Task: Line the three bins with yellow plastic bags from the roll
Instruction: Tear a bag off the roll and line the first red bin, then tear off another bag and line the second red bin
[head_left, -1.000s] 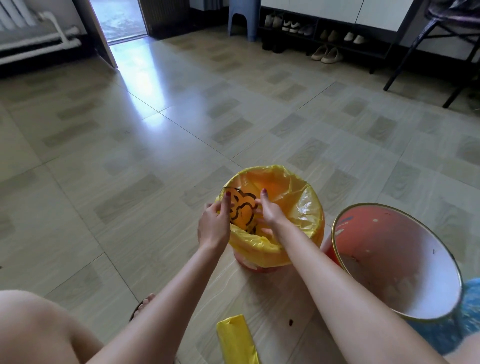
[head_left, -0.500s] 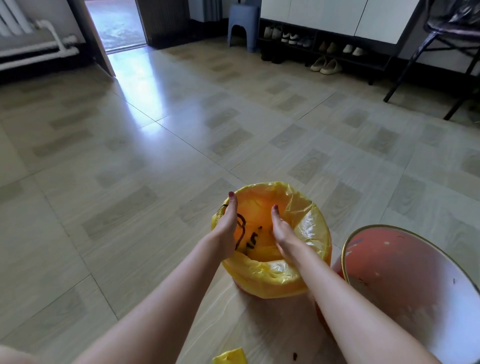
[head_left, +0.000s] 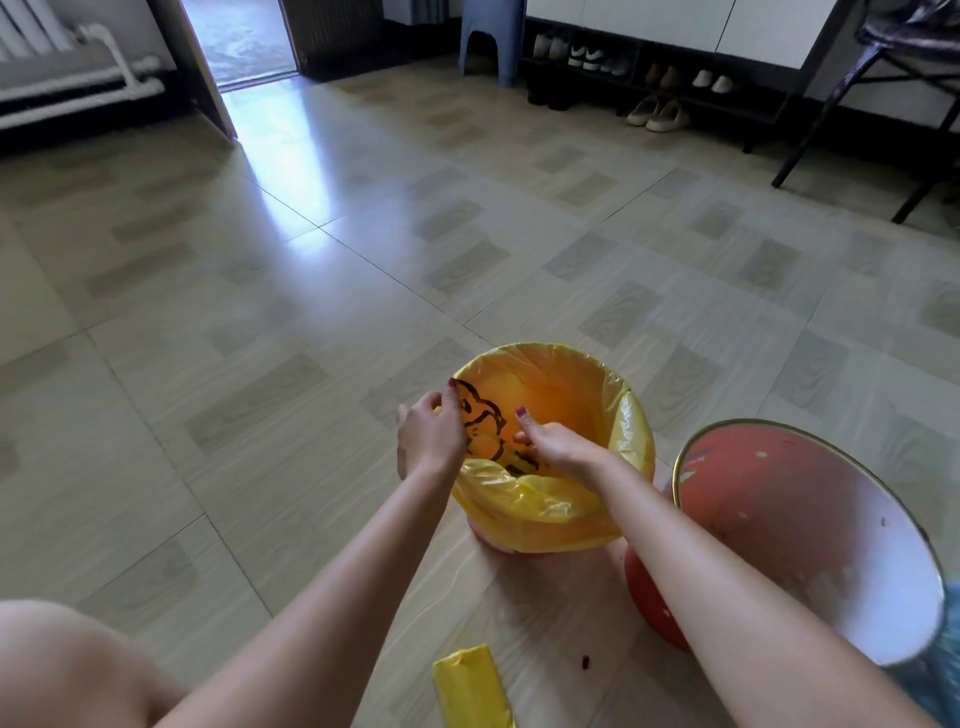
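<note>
my left hand (head_left: 430, 435) pinches the yellow bag (head_left: 545, 499) at the small bin's (head_left: 498, 543) near rim, my right hand (head_left: 558, 448) curled on its inner fold — a hard tug could tear the film or unseat the far edge.

Both hands fill the near half of the lined bin's (head_left: 550, 525) mouth, the left hand (head_left: 430, 441) at its left rim, the right hand (head_left: 563, 447) reaching inside; only the far half of the opening is free. The unlined red bin (head_left: 779, 499) crowds in just to the right. The roll (head_left: 470, 686) lies near, between the forearms. Left and beyond, bare floor (head_left: 260, 322) runs open to the stool (head_left: 485, 41) and shoe rack (head_left: 675, 62).
</note>
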